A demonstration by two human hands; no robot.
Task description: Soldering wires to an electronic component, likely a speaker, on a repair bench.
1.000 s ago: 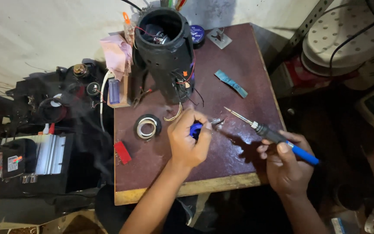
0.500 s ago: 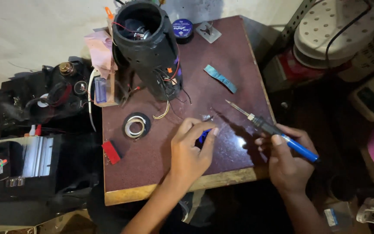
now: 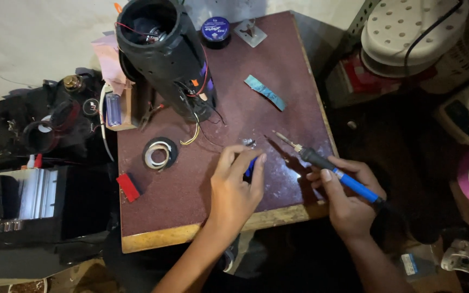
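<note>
- 2 bare hands work over a maroon tabletop [image 3: 278, 70] in the head view.
- Right hand [image 3: 348, 203] is clenched around a blue-handled soldering iron [image 3: 329, 168], its tip slanting up and left, low over the board.
- Left hand [image 3: 234, 190] pinches a small blue tool [image 3: 249, 165] between fingers and thumb, just below a tiny shiny metal part [image 3: 248, 142] lying on the board.
- Black cylindrical speaker shell [image 3: 164, 54] with loose wires lies at the far side; a ring of tape [image 3: 159, 153] sits left of the hands, a red block [image 3: 128, 187] nearer the edge.
</note>
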